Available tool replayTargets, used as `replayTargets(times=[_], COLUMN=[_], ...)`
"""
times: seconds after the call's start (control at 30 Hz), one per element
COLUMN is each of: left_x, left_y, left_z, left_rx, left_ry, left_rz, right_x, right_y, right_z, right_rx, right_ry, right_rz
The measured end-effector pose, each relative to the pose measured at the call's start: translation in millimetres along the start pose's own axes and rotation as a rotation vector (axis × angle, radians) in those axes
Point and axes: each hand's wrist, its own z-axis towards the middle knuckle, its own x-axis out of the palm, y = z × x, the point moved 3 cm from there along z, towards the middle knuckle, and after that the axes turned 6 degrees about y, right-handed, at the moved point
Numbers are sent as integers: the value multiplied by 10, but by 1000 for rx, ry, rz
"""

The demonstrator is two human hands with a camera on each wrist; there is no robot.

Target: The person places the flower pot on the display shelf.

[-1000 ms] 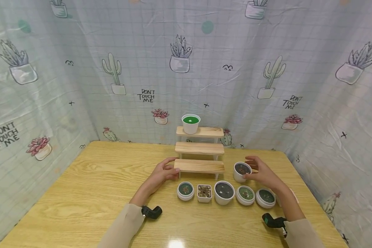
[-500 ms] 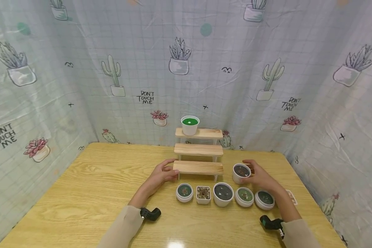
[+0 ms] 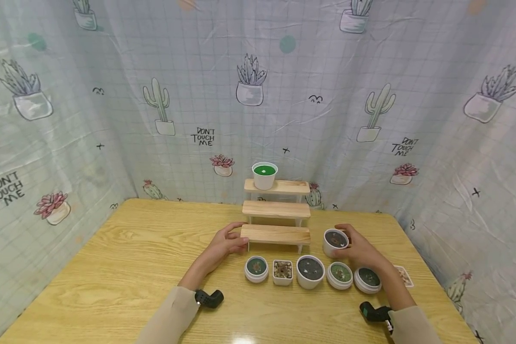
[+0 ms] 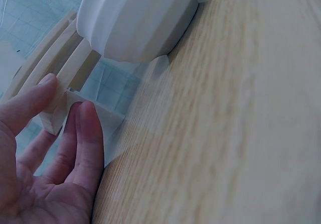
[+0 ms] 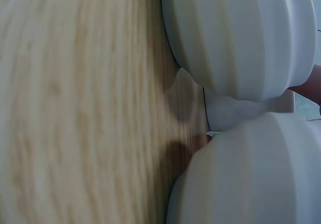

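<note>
A three-tier wooden shelf stand (image 3: 276, 234) rests on the table. My left hand (image 3: 221, 243) holds the left end of its lowest board; in the left wrist view the thumb lies on the board (image 4: 75, 73), with fingers at its edge and white leg. To the right of the stand, my right hand (image 3: 361, 246) grips a round white pot (image 3: 330, 248) with a dark top, thumb in front and fingers behind. Nearby pots mostly cover this grip in the right wrist view. On the top tier sits a white pot with a green top (image 3: 264, 180).
A row of pots lines the front of the stand: a round green-topped one (image 3: 256, 277), a square pebble-filled one (image 3: 282, 279), a larger dark-topped one (image 3: 309, 282) and two low round ones (image 3: 339, 283). A white pebble dish (image 3: 406, 277) lies beyond my right forearm.
My right hand has shifted slightly left, its fingers closer about the pot, and more of the pebble dish shows. The left hand and the stand stay put.
</note>
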Motion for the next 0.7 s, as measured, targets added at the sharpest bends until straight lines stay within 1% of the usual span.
replayTargets(times=[0.1, 0.4, 0.63, 0.7], left_x=[9, 21, 21, 25], left_y=[-6, -50, -41, -34], left_z=[-3, -21, -15, -14], left_rx=[0, -1, -1, -3], left_ry=[-1, 3, -1, -1], left_rz=[-5, -5, -4, -6], right_x=[4, 2, 10, 10], right_y=[4, 13, 13, 5], right_z=[1, 12, 11, 5], right_rx=[-19, -23, -41, -34], right_ry=[6, -6, -9, -8], right_rz=[-9, -12, -37, -36])
